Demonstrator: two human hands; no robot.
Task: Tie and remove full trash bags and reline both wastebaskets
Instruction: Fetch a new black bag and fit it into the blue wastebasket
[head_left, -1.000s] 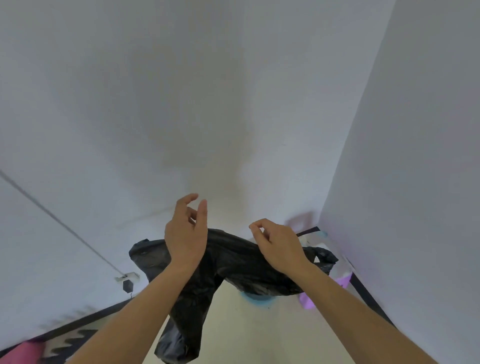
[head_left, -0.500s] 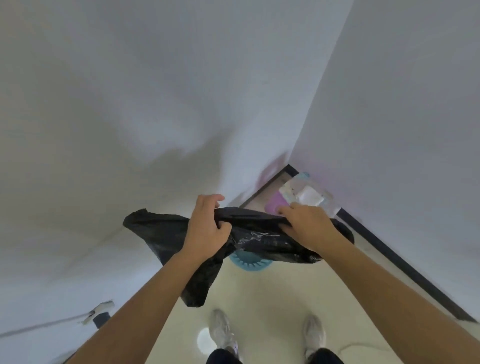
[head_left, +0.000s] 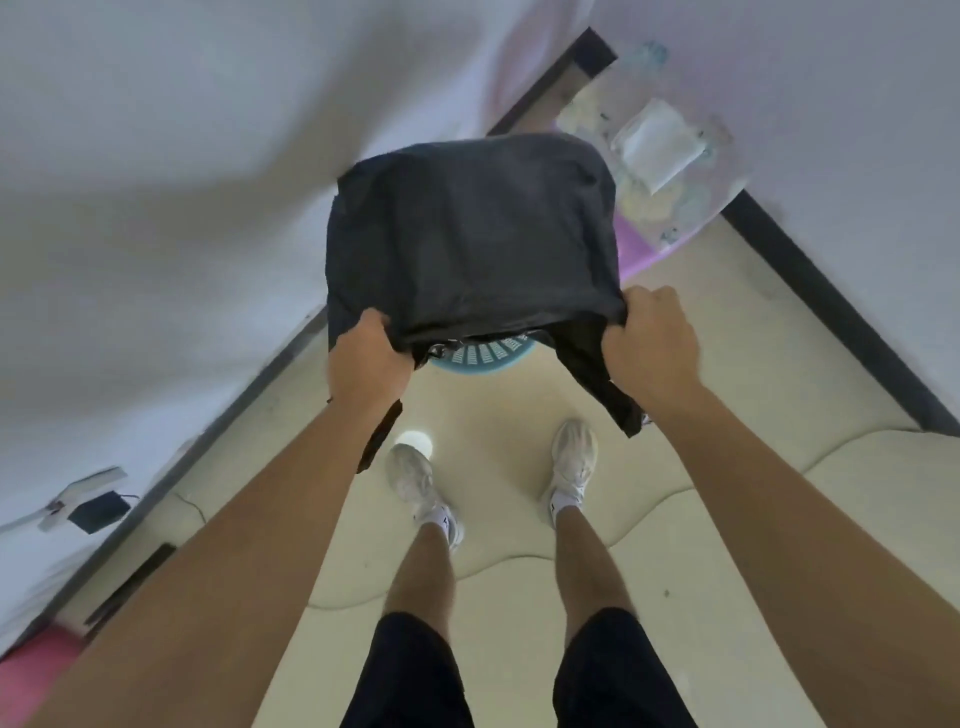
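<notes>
A black trash bag (head_left: 470, 234) billows out in front of me, puffed with air and blurred. My left hand (head_left: 366, 358) grips its mouth edge on the left, and my right hand (head_left: 649, 345) grips the edge on the right. Under the bag's open mouth a blue slotted wastebasket (head_left: 485, 358) stands on the floor, mostly hidden by the bag. In the corner behind sits a purple wastebasket (head_left: 636, 249), with a clear bag of trash (head_left: 657, 156) over it.
Two white walls with a dark baseboard (head_left: 826, 291) meet at the corner ahead. My feet in white shoes (head_left: 571, 462) stand on cream floor tiles. A small black box with a wire (head_left: 96, 512) lies at the left wall, and something pink (head_left: 31, 675) at the bottom left.
The view dropped from the wall to the floor. Both hands closed on the bag's edge, pulled apart, and the crumpled bag filled with air over the blue wastebasket.
</notes>
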